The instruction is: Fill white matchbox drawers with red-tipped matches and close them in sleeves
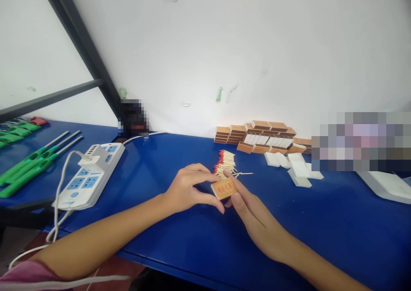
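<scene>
A small matchbox (224,189), tan with red characters on its top, is held above the blue table by both hands. My left hand (189,186) reaches around its left end with the thumb in front and the fingers behind. At the other end, my right hand (253,216) grips it between thumb and fingers. Just behind lies a pile of loose red-tipped matches (224,162), partly covered by my fingers. Farther back stand stacked matchboxes (229,134) against the wall. White inner trays (298,167) lie loosely to their right.
A white power strip (93,175) with a plugged-in adapter and cables lies left on the blue table (154,252). Green-handled lighters (35,162) lie beyond it. A dark metal frame (83,38) rises at left. A white object (385,186) sits at right.
</scene>
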`<state>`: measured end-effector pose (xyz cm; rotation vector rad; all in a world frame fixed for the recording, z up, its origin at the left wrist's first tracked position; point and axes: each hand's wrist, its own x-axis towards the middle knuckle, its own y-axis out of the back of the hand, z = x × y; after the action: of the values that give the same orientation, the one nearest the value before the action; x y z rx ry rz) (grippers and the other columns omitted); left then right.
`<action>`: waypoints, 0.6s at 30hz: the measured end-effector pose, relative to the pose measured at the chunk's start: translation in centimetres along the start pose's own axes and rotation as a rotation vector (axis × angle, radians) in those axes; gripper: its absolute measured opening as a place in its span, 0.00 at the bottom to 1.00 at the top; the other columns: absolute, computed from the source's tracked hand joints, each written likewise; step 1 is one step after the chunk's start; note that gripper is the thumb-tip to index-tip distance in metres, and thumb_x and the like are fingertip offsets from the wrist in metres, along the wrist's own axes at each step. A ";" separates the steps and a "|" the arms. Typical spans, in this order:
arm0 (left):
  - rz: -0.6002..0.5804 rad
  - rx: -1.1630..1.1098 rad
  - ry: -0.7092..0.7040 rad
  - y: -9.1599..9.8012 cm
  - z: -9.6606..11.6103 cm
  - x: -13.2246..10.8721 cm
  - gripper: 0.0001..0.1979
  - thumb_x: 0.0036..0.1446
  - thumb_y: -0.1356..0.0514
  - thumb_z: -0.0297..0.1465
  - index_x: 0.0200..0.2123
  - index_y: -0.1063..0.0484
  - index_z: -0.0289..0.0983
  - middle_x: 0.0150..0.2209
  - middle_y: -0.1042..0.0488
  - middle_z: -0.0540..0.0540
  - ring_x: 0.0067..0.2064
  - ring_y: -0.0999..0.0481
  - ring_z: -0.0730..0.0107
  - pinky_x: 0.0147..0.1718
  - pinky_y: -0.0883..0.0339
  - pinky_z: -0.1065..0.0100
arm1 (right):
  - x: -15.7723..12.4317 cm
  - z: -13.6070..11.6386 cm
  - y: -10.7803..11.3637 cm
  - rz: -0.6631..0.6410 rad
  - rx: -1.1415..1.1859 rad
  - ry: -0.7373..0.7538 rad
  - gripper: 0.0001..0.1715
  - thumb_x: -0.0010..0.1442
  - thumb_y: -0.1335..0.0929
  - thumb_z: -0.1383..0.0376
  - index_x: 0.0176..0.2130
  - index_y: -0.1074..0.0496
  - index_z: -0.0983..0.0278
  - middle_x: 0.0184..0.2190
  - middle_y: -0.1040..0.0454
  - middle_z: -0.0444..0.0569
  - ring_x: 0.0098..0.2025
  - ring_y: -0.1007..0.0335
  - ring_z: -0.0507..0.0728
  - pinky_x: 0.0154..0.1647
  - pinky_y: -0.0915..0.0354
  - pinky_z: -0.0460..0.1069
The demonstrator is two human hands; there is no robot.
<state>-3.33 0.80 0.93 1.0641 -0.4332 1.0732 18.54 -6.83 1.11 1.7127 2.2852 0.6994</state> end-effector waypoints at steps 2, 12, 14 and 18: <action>-0.018 -0.001 0.009 0.0 0.0 0.2 0.32 0.40 0.21 0.45 0.46 0.17 0.35 0.37 0.17 0.42 0.37 0.19 0.64 0.37 0.22 0.65 | 0.0 0.1 0.6 -0.023 -0.077 0.053 0.40 0.76 0.44 0.46 0.78 0.54 0.57 0.64 0.27 0.58 0.62 0.26 0.66 0.59 0.28 0.62; -0.153 0.241 0.126 1.9 -0.5 3.4 0.25 0.56 0.28 0.45 0.53 0.22 0.39 0.47 0.19 0.42 0.50 0.20 0.58 0.52 0.24 0.54 | 1.6 2.0 4.4 0.146 -0.638 0.439 0.38 0.77 0.42 0.52 0.77 0.53 0.62 0.40 0.18 0.53 0.37 0.21 0.62 0.39 0.25 0.57; -0.161 0.277 0.133 2.8 -1.9 5.6 0.22 0.57 0.28 0.43 0.51 0.22 0.40 0.48 0.20 0.42 0.51 0.21 0.59 0.53 0.25 0.53 | 2.1 2.3 5.1 0.204 -0.722 0.464 0.32 0.77 0.42 0.53 0.72 0.41 0.65 0.38 0.18 0.54 0.36 0.22 0.62 0.38 0.26 0.57; -0.087 0.363 0.082 3.2 -5.9 11.0 0.22 0.56 0.27 0.41 0.50 0.21 0.39 0.45 0.20 0.43 0.50 0.24 0.58 0.51 0.27 0.55 | 2.4 2.1 5.4 0.240 -0.819 0.497 0.25 0.77 0.40 0.56 0.61 0.29 0.69 0.40 0.17 0.57 0.38 0.21 0.62 0.39 0.27 0.57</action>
<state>-2.22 11.59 7.84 1.3398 -0.1248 1.1389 23.32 -2.86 2.18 1.4839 1.6072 1.9515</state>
